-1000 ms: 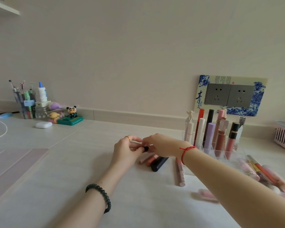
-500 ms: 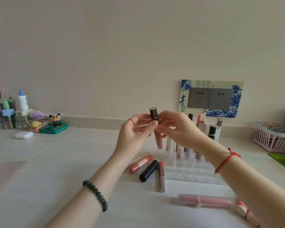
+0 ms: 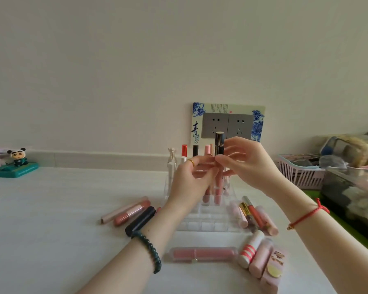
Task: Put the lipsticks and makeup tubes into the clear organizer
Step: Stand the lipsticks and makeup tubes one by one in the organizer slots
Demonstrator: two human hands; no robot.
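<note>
- Over the organizer [image 3: 202, 227], in the head view, both hands are together on one tube [image 3: 219, 145]. The left hand [image 3: 189, 181] pinches it about where the black cap meets the pink body, and the right hand [image 3: 251, 166] pinches it from the other side.
- That tube is upright, cap up. Its lower end reaches down among the standing tubes [image 3: 184, 150] in the back cells; I cannot tell whether it is seated yet, since the left hand hides it.
- On the worktop [image 3: 51, 209] the organizer's front cells show nothing in them.
- Loose tubes lie flat around it: three to the left [image 3: 134, 211], a cluster to the right [image 3: 255, 217], a long pink one [image 3: 202, 254] in front, and more at the front right [image 3: 255, 255].
- My judgement is that these are light, stiff and smooth, so likely slippery, and round enough to roll.
- Fingertips high on the body near the cap look the best hold, leaving the lower end free to drop into a cell.
- Knocking the neighbours could topple them or shift the light organizer.
</note>
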